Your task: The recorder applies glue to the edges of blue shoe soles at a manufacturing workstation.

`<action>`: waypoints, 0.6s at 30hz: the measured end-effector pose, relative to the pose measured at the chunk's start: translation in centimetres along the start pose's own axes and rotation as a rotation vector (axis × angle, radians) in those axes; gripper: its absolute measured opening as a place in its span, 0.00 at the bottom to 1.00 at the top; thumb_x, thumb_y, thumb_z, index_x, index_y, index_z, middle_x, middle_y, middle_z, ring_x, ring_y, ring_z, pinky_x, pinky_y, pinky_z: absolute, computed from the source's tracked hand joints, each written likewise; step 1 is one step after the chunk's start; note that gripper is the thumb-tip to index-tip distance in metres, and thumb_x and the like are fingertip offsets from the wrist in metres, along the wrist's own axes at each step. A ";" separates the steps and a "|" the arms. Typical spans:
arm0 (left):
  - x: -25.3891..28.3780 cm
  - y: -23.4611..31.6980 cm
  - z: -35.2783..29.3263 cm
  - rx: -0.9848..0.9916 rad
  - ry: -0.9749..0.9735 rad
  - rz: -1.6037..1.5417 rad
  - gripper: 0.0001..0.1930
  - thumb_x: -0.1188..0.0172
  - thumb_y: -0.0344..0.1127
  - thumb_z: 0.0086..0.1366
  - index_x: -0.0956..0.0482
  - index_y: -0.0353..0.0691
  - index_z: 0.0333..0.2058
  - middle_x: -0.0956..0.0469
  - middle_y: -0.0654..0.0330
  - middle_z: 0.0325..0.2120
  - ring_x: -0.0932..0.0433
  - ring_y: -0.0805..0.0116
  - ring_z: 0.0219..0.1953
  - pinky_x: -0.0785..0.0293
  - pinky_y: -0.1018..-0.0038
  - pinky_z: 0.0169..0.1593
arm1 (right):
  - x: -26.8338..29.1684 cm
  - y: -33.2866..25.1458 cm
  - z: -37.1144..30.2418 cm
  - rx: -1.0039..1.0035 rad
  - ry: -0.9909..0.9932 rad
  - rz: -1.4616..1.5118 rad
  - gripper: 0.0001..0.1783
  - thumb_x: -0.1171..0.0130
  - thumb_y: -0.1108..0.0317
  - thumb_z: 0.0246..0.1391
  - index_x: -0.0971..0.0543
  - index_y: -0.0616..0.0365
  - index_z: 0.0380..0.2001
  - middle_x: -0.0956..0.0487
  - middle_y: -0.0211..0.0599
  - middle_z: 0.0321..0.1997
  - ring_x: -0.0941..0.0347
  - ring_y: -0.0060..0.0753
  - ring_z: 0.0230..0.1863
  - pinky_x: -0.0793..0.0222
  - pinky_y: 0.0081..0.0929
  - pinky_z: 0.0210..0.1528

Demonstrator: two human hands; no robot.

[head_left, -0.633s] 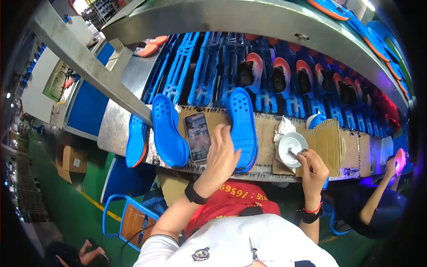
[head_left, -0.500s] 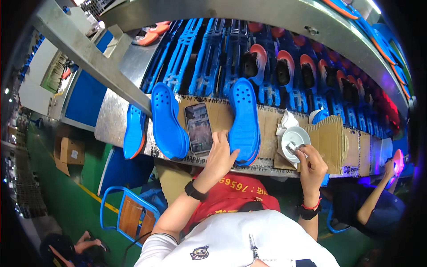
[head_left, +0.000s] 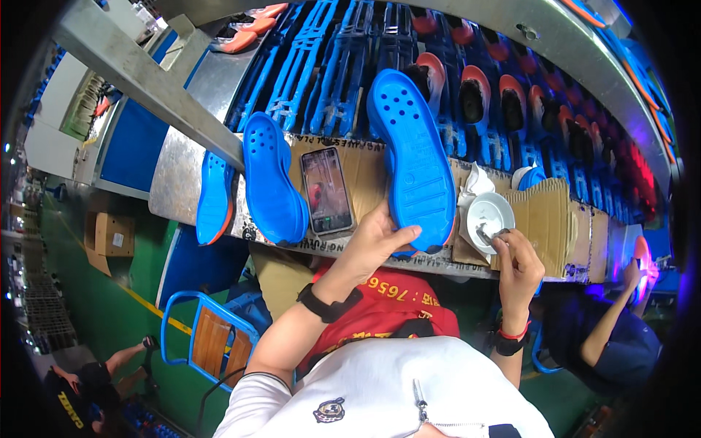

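My left hand [head_left: 381,237] grips the heel end of a blue shoe sole [head_left: 420,168], thumb on top and fingers beneath. The sole is tilted up off the bench, its round holes at the far end. My right hand [head_left: 520,263] pinches a small pale tool [head_left: 485,234] over the near side of a white bowl [head_left: 491,207]. Too little of that tool shows to tell its kind. Left of my left hand lie a phone [head_left: 326,191], blue soles [head_left: 274,182] that look stacked, and another blue sole [head_left: 215,193] with an orange edge.
Cardboard [head_left: 358,164] covers the bench, with a corrugated piece [head_left: 540,226] right of the bowl. White crumpled tissue [head_left: 477,181] sits behind it. Beyond runs a blue slatted conveyor [head_left: 336,73] carrying orange-and-black shoes [head_left: 473,98]. A metal post [head_left: 146,87] slants at left; a co-worker [head_left: 621,328] sits at right.
My left hand has taken hold of the blue sole and raised it off the bench. My right hand stays at the bowl with the small tool. The view has shifted slightly.
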State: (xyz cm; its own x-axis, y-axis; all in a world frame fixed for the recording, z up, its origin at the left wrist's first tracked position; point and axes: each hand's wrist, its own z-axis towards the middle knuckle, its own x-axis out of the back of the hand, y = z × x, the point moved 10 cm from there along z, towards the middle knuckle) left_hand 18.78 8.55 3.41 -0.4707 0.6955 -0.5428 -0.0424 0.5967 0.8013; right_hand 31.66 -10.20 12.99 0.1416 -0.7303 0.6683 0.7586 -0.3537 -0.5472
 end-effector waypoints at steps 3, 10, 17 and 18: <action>0.0 0.0 0.4 -0.108 0.043 0.116 0.23 0.40 0.22 0.63 0.33 0.33 0.56 0.23 0.57 0.46 0.22 0.73 0.44 0.22 0.75 0.46 | -0.2 -0.2 0.1 -0.081 -0.029 0.036 0.07 0.33 0.79 0.48 0.20 0.64 0.32 0.18 0.45 0.37 0.25 0.29 0.24 0.34 0.21 0.22; -0.7 1.1 0.0 -0.183 0.130 0.293 0.21 0.42 0.22 0.64 0.33 0.29 0.55 0.21 0.56 0.38 0.20 0.75 0.36 0.21 0.77 0.39 | -0.2 -3.5 1.0 0.050 -0.061 0.150 0.08 0.31 0.79 0.45 0.19 0.63 0.30 0.18 0.42 0.36 0.22 0.31 0.26 0.29 0.22 0.26; -1.3 2.8 -1.2 -0.316 0.197 0.419 0.21 0.41 0.23 0.64 0.33 0.27 0.55 0.20 0.52 0.41 0.19 0.70 0.39 0.19 0.75 0.41 | -1.6 -5.1 1.6 0.127 -0.120 0.190 0.09 0.31 0.77 0.43 0.19 0.62 0.30 0.18 0.42 0.35 0.20 0.38 0.27 0.25 0.26 0.28; -1.3 2.8 -1.2 -0.329 0.195 0.436 0.21 0.41 0.23 0.64 0.33 0.26 0.55 0.20 0.51 0.40 0.19 0.70 0.39 0.19 0.75 0.42 | -1.7 -5.1 1.5 0.145 -0.110 0.183 0.08 0.30 0.76 0.43 0.19 0.61 0.30 0.18 0.41 0.35 0.20 0.38 0.26 0.25 0.26 0.27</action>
State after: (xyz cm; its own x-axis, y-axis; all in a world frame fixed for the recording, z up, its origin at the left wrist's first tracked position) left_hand 18.25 8.83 6.63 -0.6586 0.7438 -0.1138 -0.0656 0.0939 0.9934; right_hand 28.49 -6.28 15.35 0.3469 -0.7036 0.6202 0.7961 -0.1286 -0.5913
